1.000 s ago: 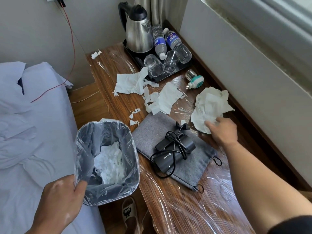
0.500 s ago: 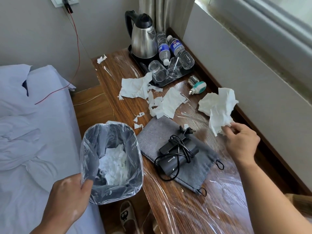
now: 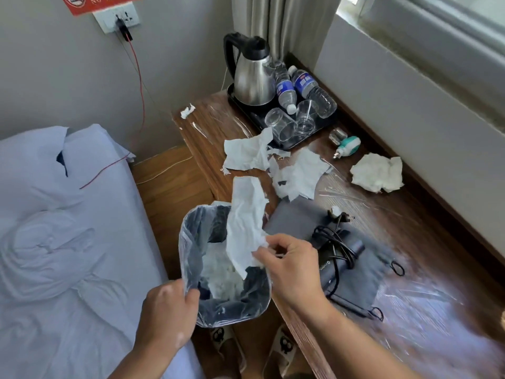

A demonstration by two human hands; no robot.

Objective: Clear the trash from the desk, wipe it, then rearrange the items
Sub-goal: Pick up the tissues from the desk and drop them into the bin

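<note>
Above lined bin [image 3: 191, 255], right hand [image 3: 289, 266] pinches a torn tissue [image 3: 246, 214] | left hand [image 3: 166, 315] grips the bin's rim, fingers curled | more tissues [image 3: 247, 154] litter the desk [image 3: 396, 214]

Straight below my right hand [image 3: 289, 272] the mouth of the trash bin [image 3: 188, 242] gapes open; only the tissue [image 3: 246, 222] I pinch hangs over it, and my left hand [image 3: 166, 315] grips the near rim. Just right of my right hand a black corded device [image 3: 341, 258] sits on a grey pouch [image 3: 366, 283], barring a low sweep. Right of the pouch, bare desk [image 3: 415, 236] gives room. Ahead, torn tissues [image 3: 300, 173] and a crumpled tissue [image 3: 378, 173] lie before the tray [image 3: 252, 114], crowded with kettle [image 3: 252, 77], bottles [image 3: 314, 90] and glasses [image 3: 276, 123].
</note>
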